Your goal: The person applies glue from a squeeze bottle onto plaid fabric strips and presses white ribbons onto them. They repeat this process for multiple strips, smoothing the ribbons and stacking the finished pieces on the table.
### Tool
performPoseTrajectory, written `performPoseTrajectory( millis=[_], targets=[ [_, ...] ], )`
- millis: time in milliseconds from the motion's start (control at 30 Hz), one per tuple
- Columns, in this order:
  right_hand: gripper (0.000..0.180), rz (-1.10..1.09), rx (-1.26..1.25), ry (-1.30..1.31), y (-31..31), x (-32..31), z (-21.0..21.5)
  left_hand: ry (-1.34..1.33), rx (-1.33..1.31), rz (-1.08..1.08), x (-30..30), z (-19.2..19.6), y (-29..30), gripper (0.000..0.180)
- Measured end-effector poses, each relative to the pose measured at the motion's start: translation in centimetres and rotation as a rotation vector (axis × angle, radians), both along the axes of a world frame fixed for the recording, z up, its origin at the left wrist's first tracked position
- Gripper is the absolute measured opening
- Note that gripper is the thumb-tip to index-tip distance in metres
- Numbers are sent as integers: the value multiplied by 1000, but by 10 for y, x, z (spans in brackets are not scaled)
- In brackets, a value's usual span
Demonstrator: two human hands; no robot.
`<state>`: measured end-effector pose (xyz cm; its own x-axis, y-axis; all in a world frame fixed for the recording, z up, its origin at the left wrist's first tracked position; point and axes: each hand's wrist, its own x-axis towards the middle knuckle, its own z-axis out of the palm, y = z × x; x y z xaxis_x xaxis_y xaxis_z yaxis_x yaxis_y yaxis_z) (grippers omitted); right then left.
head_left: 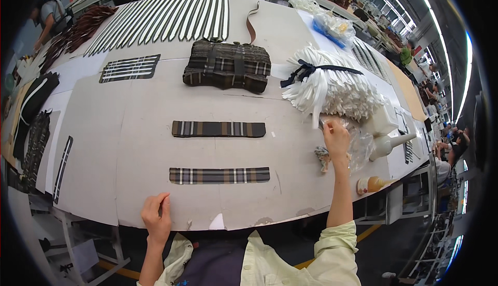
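While right hand (336,134) curls near white strips (337,91), any hold hidden; left hand (156,216) half-curled, holding unclear.

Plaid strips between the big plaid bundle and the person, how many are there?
2. The farther strip lies toward the plaid bundle; the nearer strip lies closer to the person's left hand. More might be hidden underneath them.

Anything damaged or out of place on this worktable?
Yes, slightly: the worktable's near edge has ragged, darker patches, where the pale surface looks scuffed or torn. One white strip also juts from the tied bundle, beside the right hand.
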<state>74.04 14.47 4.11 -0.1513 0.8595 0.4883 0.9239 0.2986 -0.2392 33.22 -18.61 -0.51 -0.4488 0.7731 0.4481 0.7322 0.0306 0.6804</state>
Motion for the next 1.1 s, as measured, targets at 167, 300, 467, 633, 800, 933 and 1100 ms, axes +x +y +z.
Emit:
performPoseTrajectory(
  millis=[167, 300, 467, 633, 800, 933, 1100],
  targets=[
    [16, 18, 98, 216, 15, -34, 21, 23, -21, 47, 2, 1, -2, 7],
    [22, -100, 149, 393, 80, -36, 8, 44, -23, 44, 2, 0, -1, 7],
    [27, -167, -128, 634, 144, -8, -21, 29, -27, 43, 4, -2, 1, 7],
    [24, -175, -179, 830, 130, -31, -6, 42, -32, 66, 2, 1, -4, 8],
    [21, -118, -319, 846, 137, -12, -8, 46, -27, 34, 4, 0, 2, 8],
    [30, -290, 122, 479, 113, -45, 14, 39, 9, 57, 3, -1, -1, 9],
    [32, -238, 180, -1, 125, -63, 13, 76, -17, 33, 0, -4, -2, 9]
  ],
)
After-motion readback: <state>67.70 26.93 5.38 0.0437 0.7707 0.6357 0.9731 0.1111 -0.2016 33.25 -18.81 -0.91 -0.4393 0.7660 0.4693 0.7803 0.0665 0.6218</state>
